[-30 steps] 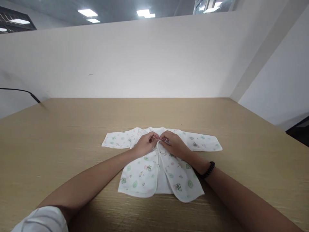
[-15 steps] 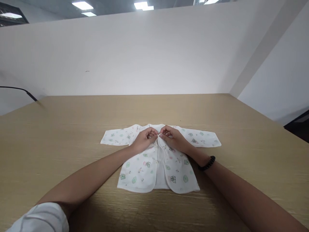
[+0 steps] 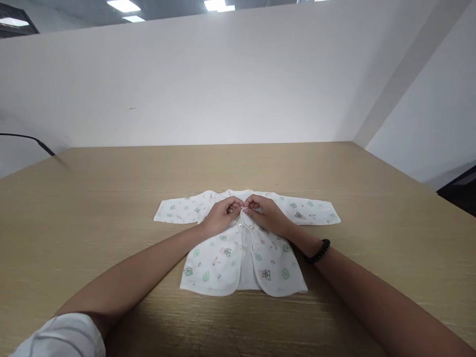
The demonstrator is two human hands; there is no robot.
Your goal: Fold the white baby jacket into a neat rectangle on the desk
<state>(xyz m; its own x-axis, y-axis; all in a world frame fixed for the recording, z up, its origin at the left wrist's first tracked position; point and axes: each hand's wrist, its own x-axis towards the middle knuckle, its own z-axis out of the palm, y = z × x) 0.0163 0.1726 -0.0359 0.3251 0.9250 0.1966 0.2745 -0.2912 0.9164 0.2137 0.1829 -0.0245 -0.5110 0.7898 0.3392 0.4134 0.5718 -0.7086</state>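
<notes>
A small white baby jacket [image 3: 213, 267] with green and pink animal prints lies face up, its sleeves spread to both sides. Its two front edges meet near the chest and part below, showing the plain inside of the back. Small buttons [image 3: 241, 248] run down the left front edge. My left hand [image 3: 223, 214] pinches the left front edge near the neck. Close beside it, fingertips almost touching, my right hand [image 3: 265, 212] pinches the right front edge. What lies between the fingertips is hidden. A black beaded bracelet [image 3: 319, 251] circles my right wrist.
The jacket rests on a light wooden table [image 3: 111, 173]. A white partition [image 3: 208, 89] rises along the table's far edge. At the left a black cable [image 3: 40, 144] reaches the table's corner, and a dark object [image 3: 461, 187] stands at the right edge.
Both hands keep their pinch at the front edges, with only slight finger movement. The whole view has shifted a little.
</notes>
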